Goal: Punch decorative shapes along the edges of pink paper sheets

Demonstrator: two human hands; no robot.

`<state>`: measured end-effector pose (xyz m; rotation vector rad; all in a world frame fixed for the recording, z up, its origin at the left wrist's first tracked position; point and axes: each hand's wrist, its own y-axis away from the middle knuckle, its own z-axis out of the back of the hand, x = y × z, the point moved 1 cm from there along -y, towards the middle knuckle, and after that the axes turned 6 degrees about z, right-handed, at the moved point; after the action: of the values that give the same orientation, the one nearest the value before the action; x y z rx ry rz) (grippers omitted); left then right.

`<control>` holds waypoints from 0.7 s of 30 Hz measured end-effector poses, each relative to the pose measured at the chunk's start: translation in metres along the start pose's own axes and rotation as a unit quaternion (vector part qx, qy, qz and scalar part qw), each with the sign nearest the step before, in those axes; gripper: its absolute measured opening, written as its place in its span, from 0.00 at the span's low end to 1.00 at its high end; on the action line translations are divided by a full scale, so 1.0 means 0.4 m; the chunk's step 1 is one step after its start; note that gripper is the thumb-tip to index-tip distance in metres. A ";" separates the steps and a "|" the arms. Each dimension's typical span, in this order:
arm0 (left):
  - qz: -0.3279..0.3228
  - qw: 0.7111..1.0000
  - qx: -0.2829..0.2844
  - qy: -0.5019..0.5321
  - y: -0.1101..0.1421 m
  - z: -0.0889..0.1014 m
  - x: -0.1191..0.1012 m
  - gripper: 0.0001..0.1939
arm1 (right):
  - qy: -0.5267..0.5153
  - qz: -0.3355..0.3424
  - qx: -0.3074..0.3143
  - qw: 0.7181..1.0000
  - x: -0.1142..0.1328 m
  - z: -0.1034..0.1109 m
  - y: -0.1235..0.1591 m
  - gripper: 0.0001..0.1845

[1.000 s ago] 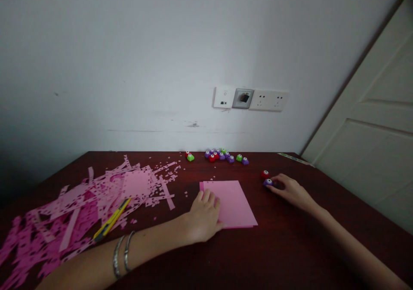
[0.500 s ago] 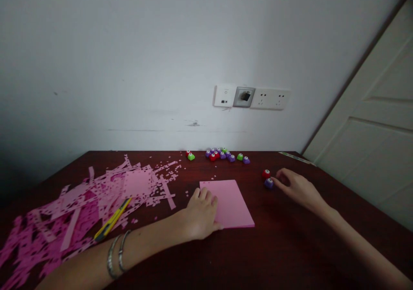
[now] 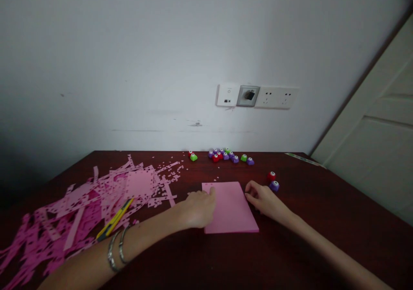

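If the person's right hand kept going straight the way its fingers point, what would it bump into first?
Probably the near side edge of the pink paper stack: the right hand's fingertips are right beside it, perhaps already touching; depth is unclear.

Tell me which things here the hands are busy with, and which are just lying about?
Seemingly in use:
- pink sheets, left hand on them
- right hand, at their right edge

Apparently just lying about:
- cutter
- pink scraps
- small coloured blocks, none held
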<state>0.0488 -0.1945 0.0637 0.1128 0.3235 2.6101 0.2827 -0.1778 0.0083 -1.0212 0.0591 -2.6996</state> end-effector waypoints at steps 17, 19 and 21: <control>-0.008 0.994 -0.100 0.049 -0.051 0.027 0.083 0.18 | -0.002 0.064 -0.050 0.997 -0.009 -0.020 -0.051 0.08; 0.021 0.985 -0.146 0.088 -0.093 0.046 0.150 0.15 | -0.063 0.065 -0.072 0.993 -0.020 -0.025 -0.088 0.10; 0.040 0.969 -0.190 0.152 -0.145 0.050 0.224 0.14 | -0.128 0.057 -0.089 0.986 -0.025 -0.033 -0.131 0.13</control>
<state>0.0012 -0.0972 0.0703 -0.4168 -0.0865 2.7140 0.2695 -0.1254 -0.0016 -1.3648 0.3057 -2.4731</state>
